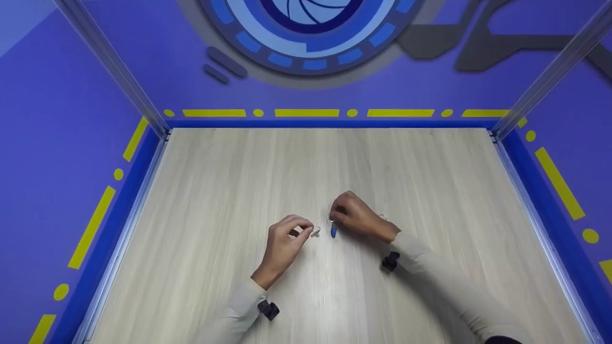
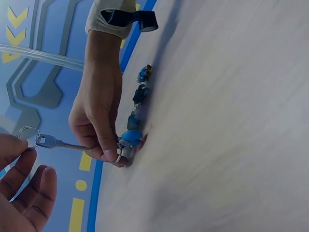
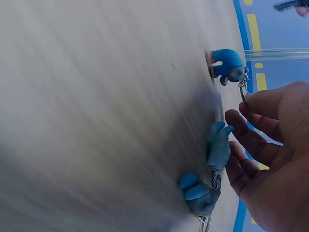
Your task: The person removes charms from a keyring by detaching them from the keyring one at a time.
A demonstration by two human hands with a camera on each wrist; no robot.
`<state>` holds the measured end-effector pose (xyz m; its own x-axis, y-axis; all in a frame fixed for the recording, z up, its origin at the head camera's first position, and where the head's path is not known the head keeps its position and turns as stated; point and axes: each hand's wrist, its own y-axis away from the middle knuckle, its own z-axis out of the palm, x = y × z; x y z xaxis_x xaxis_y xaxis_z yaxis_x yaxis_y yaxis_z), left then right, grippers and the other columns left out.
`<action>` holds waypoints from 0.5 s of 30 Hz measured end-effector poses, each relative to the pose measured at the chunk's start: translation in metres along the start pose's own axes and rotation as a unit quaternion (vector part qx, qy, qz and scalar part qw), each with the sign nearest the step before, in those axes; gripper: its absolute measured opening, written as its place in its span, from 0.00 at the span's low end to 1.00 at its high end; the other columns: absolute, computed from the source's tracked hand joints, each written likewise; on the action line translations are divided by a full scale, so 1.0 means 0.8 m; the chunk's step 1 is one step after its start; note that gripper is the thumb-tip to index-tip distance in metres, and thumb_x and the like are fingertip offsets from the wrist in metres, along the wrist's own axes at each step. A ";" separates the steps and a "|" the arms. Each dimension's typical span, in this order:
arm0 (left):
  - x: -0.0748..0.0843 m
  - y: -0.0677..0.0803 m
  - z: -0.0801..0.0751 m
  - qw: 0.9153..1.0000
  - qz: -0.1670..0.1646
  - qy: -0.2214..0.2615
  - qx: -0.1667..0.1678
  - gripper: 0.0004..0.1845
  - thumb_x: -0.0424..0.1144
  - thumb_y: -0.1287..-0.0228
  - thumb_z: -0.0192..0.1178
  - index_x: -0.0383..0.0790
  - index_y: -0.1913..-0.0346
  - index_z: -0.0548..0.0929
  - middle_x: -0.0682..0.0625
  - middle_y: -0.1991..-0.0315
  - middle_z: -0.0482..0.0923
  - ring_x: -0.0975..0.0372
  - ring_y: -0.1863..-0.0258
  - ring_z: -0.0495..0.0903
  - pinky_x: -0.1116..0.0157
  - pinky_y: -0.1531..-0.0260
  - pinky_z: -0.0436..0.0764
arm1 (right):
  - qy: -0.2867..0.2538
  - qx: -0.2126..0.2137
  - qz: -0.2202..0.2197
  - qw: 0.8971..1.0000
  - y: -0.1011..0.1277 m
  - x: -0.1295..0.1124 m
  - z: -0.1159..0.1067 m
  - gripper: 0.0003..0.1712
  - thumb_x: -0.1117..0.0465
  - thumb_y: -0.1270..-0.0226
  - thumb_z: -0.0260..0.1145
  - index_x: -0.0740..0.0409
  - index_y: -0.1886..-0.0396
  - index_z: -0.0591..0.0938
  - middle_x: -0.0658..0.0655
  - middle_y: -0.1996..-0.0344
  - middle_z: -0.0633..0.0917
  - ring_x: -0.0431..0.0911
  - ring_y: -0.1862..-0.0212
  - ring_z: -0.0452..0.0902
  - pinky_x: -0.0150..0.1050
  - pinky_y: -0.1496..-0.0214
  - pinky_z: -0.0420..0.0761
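My left hand (image 1: 281, 243) pinches a key ring (image 2: 29, 131) between thumb and finger. From that ring a silver key (image 2: 55, 142) sticks out toward the right hand in the left wrist view. My right hand (image 1: 361, 217) pinches the metal ring (image 3: 243, 96) of a small blue figurine keychain (image 3: 227, 62) between thumb and forefinger. The figurine has a grey head and hangs just over the tabletop. Under the right palm, two more blue figurine keychains lie on the table, a pale one (image 3: 220, 145) and a grey-and-blue one (image 3: 199, 194).
A wood-grain table (image 1: 229, 167) carries everything. Blue-purple panels (image 1: 143, 71) with yellow markings stand at its back and sides, with metal posts (image 1: 114, 67) in the corners. A metal ring (image 1: 383, 217) shows behind the right wrist. Both forearms wear black wrist cameras (image 1: 268, 310).
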<state>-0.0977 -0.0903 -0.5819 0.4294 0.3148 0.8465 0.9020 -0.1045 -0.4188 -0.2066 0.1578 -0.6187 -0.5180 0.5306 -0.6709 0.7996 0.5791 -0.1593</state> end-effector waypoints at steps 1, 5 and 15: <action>-0.002 0.002 -0.001 1.000 -0.002 -0.001 -0.001 0.07 0.24 0.31 0.74 0.41 0.60 0.93 0.56 0.61 0.89 0.64 0.60 0.88 0.60 0.64 0.89 | 0.002 0.003 -0.002 1.000 -0.002 0.001 0.000 0.05 0.68 0.29 0.76 0.57 0.67 0.90 0.52 0.67 0.88 0.52 0.53 0.79 0.53 0.43 0.77; -0.007 0.008 -0.004 1.000 -0.012 -0.001 -0.009 0.06 0.25 0.31 0.74 0.39 0.60 0.92 0.55 0.62 0.90 0.62 0.60 0.88 0.57 0.65 0.90 | 0.011 0.015 -0.009 1.000 -0.008 0.005 0.002 0.04 0.68 0.30 0.76 0.59 0.67 0.90 0.52 0.69 0.87 0.52 0.54 0.78 0.52 0.43 0.75; -0.025 0.028 -0.008 0.998 -0.051 -0.018 -0.028 0.03 0.28 0.30 0.74 0.39 0.59 0.93 0.58 0.62 0.89 0.65 0.61 0.86 0.64 0.67 0.88 | 0.000 0.008 0.023 1.000 -0.006 0.004 -0.008 0.04 0.66 0.25 0.74 0.59 0.64 0.91 0.53 0.66 0.88 0.53 0.51 0.78 0.53 0.39 0.75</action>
<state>-0.0855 -0.1047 -0.6064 0.3348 0.3608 0.8705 0.9423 -0.1228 -0.3115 -0.2141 0.1605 -0.6153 -0.4804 0.5567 -0.6777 0.8274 0.5440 -0.1396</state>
